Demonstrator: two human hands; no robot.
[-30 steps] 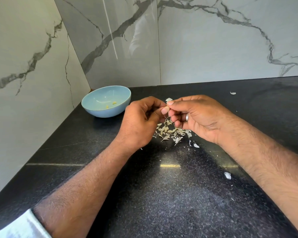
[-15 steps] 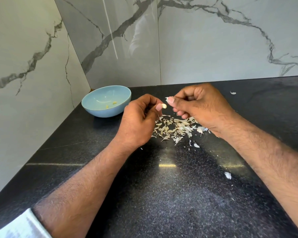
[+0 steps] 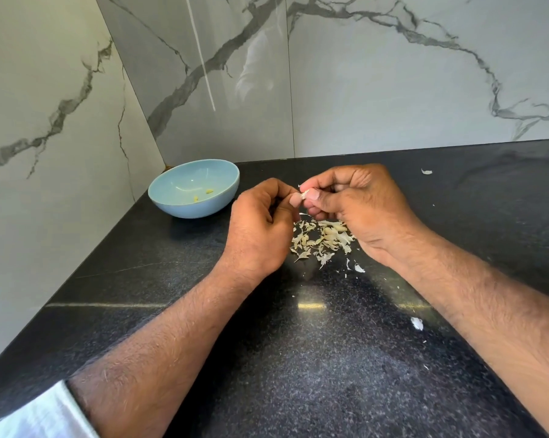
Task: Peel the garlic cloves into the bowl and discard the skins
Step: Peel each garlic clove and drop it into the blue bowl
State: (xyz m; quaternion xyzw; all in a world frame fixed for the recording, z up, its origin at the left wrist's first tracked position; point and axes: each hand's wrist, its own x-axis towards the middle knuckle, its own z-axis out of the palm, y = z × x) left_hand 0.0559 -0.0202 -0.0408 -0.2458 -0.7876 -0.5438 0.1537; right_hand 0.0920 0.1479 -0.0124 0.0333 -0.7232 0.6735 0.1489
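A small garlic clove [image 3: 304, 195] with pale skin is held between both hands above the black counter. My left hand [image 3: 260, 229] pinches it from the left with curled fingers. My right hand [image 3: 358, 203] pinches it from the right with thumb and forefinger. Below the hands lies a pile of garlic skins and cloves [image 3: 322, 238]. A light blue bowl [image 3: 168, 197] stands at the back left near the wall corner, with two small peeled pieces [image 3: 203, 195] inside.
The black speckled counter [image 3: 298, 358] meets marble walls on the left and at the back. Stray skin flakes lie at the far right [image 3: 426, 171], near my right wrist [image 3: 358, 267] and under my right forearm [image 3: 417, 323].
The hands drew slightly apart half a second ago, showing a bit of white clove, and have come together again on it. My right hand has shifted a little, uncovering more of the pile.
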